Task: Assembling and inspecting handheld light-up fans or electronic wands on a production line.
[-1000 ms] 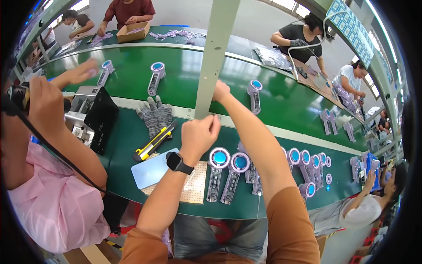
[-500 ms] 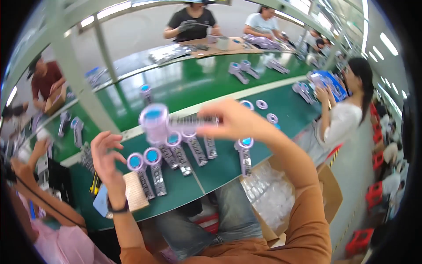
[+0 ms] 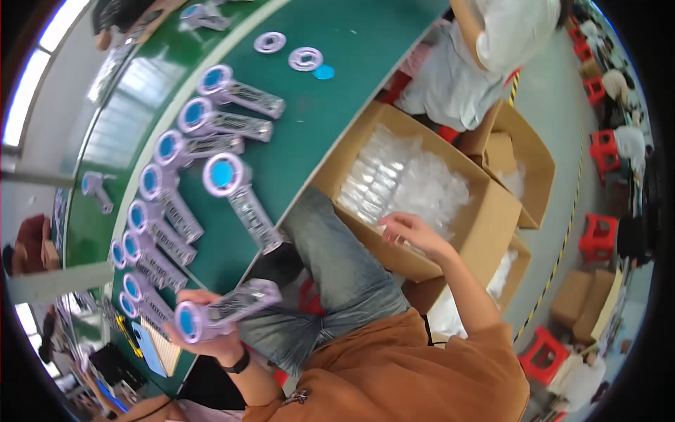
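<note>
My left hand [image 3: 219, 343], with a dark band at the wrist, grips a lilac handheld device [image 3: 244, 301] by its round head. A blue disc fills the head's face, and the patterned handle points right, above my lap. My right hand [image 3: 413, 233] is held over the near edge of an open cardboard box [image 3: 485, 224], fingers loosely bent and apart, with nothing visible in them. Clear plastic pieces [image 3: 401, 176] fill that box. On the green table, several similar devices lie in a curved row, and one device [image 3: 242, 200] lies nearer the edge.
Two lilac rings [image 3: 305, 59] and a loose blue disc [image 3: 323, 72] lie at the table's far end. A blue flat object [image 3: 149, 349] and a yellow-handled tool [image 3: 131, 339] are at the left. More cartons [image 3: 520, 165] stand right; a person in white [image 3: 450, 77] sits beyond the box.
The view has swung right and down. The device is now in my left hand, which was empty; my right hand has let go of it and moved over the box.
</note>
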`<state>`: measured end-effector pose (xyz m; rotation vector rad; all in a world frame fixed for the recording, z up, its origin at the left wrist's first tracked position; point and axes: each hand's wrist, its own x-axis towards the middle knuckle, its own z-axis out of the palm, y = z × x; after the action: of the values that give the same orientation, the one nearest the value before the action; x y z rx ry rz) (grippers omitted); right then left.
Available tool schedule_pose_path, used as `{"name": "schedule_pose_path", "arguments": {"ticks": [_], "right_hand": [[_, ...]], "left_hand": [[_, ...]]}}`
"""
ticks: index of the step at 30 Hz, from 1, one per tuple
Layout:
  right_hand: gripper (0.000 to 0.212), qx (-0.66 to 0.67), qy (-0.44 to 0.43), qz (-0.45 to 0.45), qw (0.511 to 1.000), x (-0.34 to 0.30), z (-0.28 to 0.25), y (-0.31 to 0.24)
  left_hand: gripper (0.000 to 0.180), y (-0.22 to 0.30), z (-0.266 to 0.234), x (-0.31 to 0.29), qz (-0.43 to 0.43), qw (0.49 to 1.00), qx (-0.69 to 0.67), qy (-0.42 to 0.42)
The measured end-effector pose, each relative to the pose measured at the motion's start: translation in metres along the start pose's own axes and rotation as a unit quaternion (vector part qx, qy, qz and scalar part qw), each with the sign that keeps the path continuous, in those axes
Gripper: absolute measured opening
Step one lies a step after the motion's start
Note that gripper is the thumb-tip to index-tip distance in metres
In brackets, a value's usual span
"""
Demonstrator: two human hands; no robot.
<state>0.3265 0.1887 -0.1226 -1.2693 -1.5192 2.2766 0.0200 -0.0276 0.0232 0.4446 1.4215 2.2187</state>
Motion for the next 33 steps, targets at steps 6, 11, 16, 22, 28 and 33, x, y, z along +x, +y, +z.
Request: {"name": "schedule_pose_path", "arguments": {"ticks": [6,11,16,22,28,33], "right_hand": [[0.034,-0.181,0.106,0.105,0.972,0.132,-0.097,0.225],[0.028,-0.261,0.193,-0.083,0.942,0.232,-0.087,0.284],[0.025,-0.252,0.24,-0.017,0.937,0.31,-0.036,0.288],[0.04,-0.381,0.267,0.123,0.876,0.33,0.009,0.289],[0.076,-0.319,0.191,0.193,0.908,0.303,0.001,0.269],[0.08,-0.222,0.214,0.124,0.943,0.285,-0.015,0.285]], "left_hand": [[0.056,-0.022,-0.036,0.032,0.071,0.993,0.066,0.072],[0.053,-0.019,-0.035,0.027,-0.005,1.0,-0.001,-0.016],[0.052,-0.019,-0.033,0.033,-0.022,0.997,0.042,-0.059],[0.05,-0.021,-0.025,0.032,0.013,0.994,0.085,-0.064],[0.052,-0.015,-0.036,0.032,-0.005,0.992,0.063,-0.11],[0.052,-0.02,-0.033,0.033,0.003,0.994,0.054,-0.095]]}}
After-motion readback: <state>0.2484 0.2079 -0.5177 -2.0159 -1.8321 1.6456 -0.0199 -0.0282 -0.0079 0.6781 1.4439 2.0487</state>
